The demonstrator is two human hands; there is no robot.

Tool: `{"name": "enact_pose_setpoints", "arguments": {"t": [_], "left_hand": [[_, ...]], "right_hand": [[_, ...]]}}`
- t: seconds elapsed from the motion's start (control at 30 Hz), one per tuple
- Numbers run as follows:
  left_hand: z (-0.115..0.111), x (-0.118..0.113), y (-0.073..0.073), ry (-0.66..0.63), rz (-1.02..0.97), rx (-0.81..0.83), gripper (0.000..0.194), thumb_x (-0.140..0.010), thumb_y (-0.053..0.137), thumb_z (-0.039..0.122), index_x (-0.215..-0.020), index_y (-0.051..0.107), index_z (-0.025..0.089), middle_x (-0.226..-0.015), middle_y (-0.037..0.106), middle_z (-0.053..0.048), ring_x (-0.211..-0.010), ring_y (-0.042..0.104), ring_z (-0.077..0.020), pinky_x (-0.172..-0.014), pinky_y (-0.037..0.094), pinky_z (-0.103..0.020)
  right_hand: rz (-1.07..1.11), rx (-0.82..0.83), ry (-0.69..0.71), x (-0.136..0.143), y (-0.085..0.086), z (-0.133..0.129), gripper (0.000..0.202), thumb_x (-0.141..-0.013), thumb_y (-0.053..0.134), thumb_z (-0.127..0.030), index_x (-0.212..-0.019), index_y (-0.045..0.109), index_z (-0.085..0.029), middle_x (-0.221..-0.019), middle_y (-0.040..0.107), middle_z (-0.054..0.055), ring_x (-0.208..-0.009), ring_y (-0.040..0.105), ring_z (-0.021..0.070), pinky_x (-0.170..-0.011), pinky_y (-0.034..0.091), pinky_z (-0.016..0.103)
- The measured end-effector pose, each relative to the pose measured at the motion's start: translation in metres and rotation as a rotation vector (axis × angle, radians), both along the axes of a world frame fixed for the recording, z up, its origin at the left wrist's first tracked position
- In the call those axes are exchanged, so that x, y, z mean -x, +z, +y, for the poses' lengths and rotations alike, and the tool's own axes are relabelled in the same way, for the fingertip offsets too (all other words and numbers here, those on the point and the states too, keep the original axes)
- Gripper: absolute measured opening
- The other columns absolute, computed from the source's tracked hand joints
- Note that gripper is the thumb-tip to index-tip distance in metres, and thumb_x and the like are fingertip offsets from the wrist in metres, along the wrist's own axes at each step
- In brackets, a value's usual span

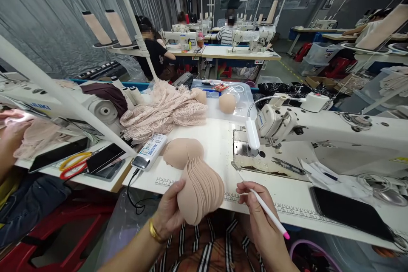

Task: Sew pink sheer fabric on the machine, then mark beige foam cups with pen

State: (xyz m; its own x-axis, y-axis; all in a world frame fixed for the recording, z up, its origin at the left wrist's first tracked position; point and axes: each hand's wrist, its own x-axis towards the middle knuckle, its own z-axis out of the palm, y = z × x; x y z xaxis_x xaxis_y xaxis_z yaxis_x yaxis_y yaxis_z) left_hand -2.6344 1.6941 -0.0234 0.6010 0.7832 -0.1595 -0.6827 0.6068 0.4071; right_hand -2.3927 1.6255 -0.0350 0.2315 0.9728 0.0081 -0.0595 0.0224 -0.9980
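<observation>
A fanned stack of beige bra cups [204,189] is gripped at its left side by my left hand [170,208], just over the table's front edge. More beige cups [181,153] lie on the white tabletop behind it, touching the stack's top. My right hand [258,208] pinches a white marking pen [269,213] with a pink end, to the right of the stack. The pen's pink end points down toward my wrist, its other end toward the table. A printed ruler strip [287,209] runs along the table edge by that hand.
A white sewing machine [334,131] stands at right, with thread snips [288,165] and a black phone [350,212] near it. Left lie a power bank [149,151] and pale lace [165,110]. A plastic tray [245,97] holds another cup. A co-worker's arm [12,140] shows far left.
</observation>
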Motion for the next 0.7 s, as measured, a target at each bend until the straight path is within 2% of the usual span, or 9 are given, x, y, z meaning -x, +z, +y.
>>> {"name": "enact_pose_setpoints", "arguments": {"t": [0.07, 0.17, 0.23, 0.3, 0.37, 0.47, 0.6, 0.7], "left_hand": [[0.028, 0.009, 0.026, 0.081, 0.207, -0.143, 0.033, -0.087, 0.083, 0.035, -0.114, 0.079, 0.018, -0.104, 0.083, -0.008, -0.105, 0.078, -0.03, -0.1, 0.062, -0.044], [0.086, 0.019, 0.069, 0.27, 0.538, -0.414, 0.06, -0.08, 0.087, 0.034, -0.133, 0.068, 0.015, -0.121, 0.078, -0.015, -0.111, 0.075, -0.034, -0.091, 0.065, -0.041], [0.129, 0.024, 0.09, 0.296, 0.748, -0.555, 0.068, -0.079, 0.086, 0.039, -0.138, 0.064, 0.014, -0.134, 0.072, -0.017, -0.123, 0.068, -0.0364, -0.098, 0.062, -0.043], [0.169, 0.026, 0.1, 0.232, 0.884, -0.631, 0.08, -0.069, 0.092, 0.042, -0.14, 0.061, 0.019, -0.138, 0.07, -0.015, -0.128, 0.065, -0.0371, -0.102, 0.06, -0.046], [0.203, 0.023, 0.099, 0.141, 0.944, -0.644, 0.082, -0.062, 0.096, 0.042, -0.134, 0.064, 0.019, -0.133, 0.072, -0.016, -0.124, 0.067, -0.0374, -0.101, 0.06, -0.049], [0.239, 0.012, 0.085, -0.026, 1.016, -0.655, 0.075, -0.058, 0.096, 0.044, -0.121, 0.07, 0.016, -0.122, 0.076, -0.017, -0.114, 0.072, -0.0359, -0.098, 0.06, -0.05], [0.265, -0.001, 0.068, -0.182, 1.156, -0.714, 0.066, -0.053, 0.095, 0.044, -0.108, 0.075, 0.014, -0.108, 0.079, -0.015, -0.105, 0.074, -0.0351, -0.093, 0.061, -0.048], [0.275, 0.006, 0.069, -0.169, 1.29, -0.781, 0.065, -0.059, 0.089, 0.047, -0.115, 0.074, 0.018, -0.112, 0.078, -0.012, -0.106, 0.074, -0.0327, -0.092, 0.061, -0.043]], "right_hand": [[-0.042, 0.017, -0.019, -0.01, -0.006, 0.005, 0.034, -0.108, 0.053, -0.054, -0.126, 0.063, -0.027, -0.123, 0.066, 0.008, -0.101, 0.061, 0.0236, -0.095, 0.048, 0.04], [-0.077, 0.02, -0.096, -0.022, -0.02, 0.016, 0.039, -0.104, 0.057, -0.059, -0.122, 0.065, -0.025, -0.119, 0.068, 0.008, -0.098, 0.061, 0.024, -0.093, 0.048, 0.04], [-0.07, 0.045, -0.145, -0.025, -0.027, 0.022, 0.042, -0.102, 0.059, -0.062, -0.12, 0.066, -0.024, -0.117, 0.069, 0.008, -0.1, 0.062, 0.0253, -0.093, 0.049, 0.04], [-0.059, 0.081, -0.168, -0.025, -0.03, 0.026, 0.044, -0.1, 0.059, -0.064, -0.119, 0.067, -0.024, -0.116, 0.071, 0.008, -0.102, 0.063, 0.0265, -0.094, 0.05, 0.041], [-0.065, 0.098, -0.173, -0.022, -0.029, 0.027, 0.046, -0.099, 0.06, -0.065, -0.118, 0.068, -0.025, -0.114, 0.072, 0.008, -0.102, 0.065, 0.0273, -0.095, 0.05, 0.042], [-0.088, 0.096, -0.185, -0.018, -0.024, 0.026, 0.044, -0.099, 0.06, -0.065, -0.115, 0.069, -0.025, -0.109, 0.072, 0.007, -0.1, 0.064, 0.0278, -0.095, 0.049, 0.043], [-0.111, 0.083, -0.172, -0.019, -0.024, 0.026, 0.041, -0.1, 0.057, -0.064, -0.113, 0.067, -0.026, -0.105, 0.071, 0.006, -0.099, 0.063, 0.027, -0.094, 0.048, 0.041], [-0.111, 0.083, -0.142, -0.022, -0.028, 0.028, 0.044, -0.099, 0.058, -0.066, -0.113, 0.067, -0.025, -0.106, 0.07, 0.007, -0.098, 0.062, 0.0271, -0.094, 0.049, 0.042]]}}
